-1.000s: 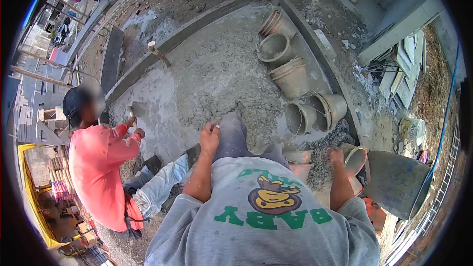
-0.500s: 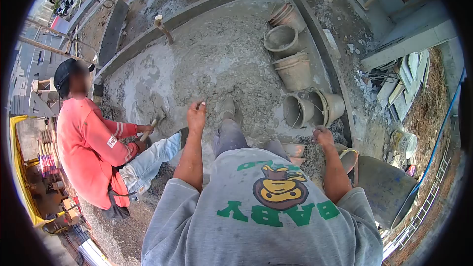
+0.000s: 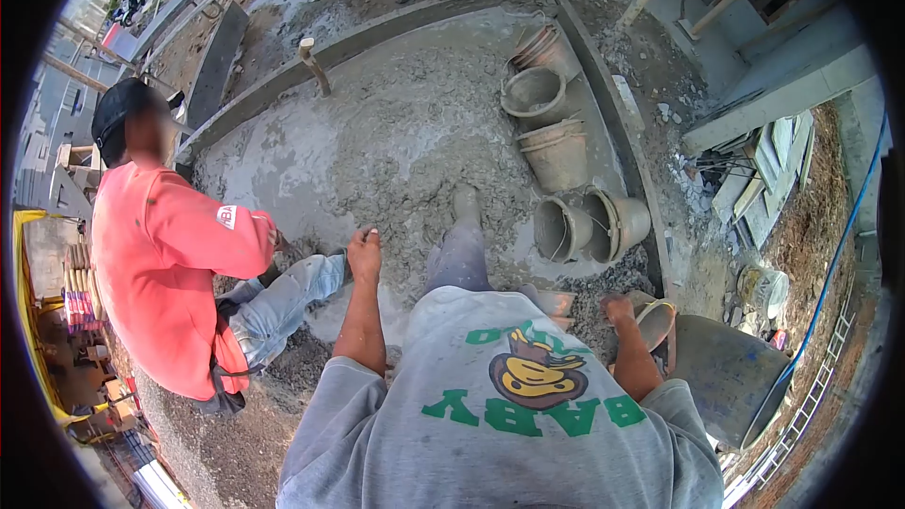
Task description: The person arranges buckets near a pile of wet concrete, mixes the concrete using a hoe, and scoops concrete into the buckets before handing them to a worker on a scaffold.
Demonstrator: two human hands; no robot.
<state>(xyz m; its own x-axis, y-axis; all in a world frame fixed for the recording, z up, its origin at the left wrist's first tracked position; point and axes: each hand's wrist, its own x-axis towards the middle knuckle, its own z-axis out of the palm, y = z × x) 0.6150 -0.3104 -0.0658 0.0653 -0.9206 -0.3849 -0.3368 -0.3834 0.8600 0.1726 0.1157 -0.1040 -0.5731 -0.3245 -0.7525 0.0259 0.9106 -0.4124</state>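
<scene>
My left hand (image 3: 364, 254) hangs over the wet concrete (image 3: 405, 123) with its fingers curled in; nothing shows in it. Out to the right, my right hand (image 3: 617, 309) is also loosely closed, with no object visible in it. It is close to a tilted bucket (image 3: 654, 322); I cannot tell whether they touch. Beyond that hand, two muddy buckets lean side by side, a nearer one (image 3: 562, 230) and a stacked one (image 3: 617, 226). My foot (image 3: 466, 205) is sunk in the concrete, its leg coated grey.
A co-worker in a pink sweatshirt (image 3: 170, 283) bends at the left. More buckets (image 3: 553, 156) line the right form board (image 3: 603, 75). A wooden stake (image 3: 315, 71) stands in the slab. A large dark drum (image 3: 721, 377) and a blue hose (image 3: 842, 245) are at the right.
My left hand has moved down and slightly left, and my right hand has dropped toward the tilted bucket. My leg has stepped right. The co-worker's arms have drawn back; the tool handle is now hidden.
</scene>
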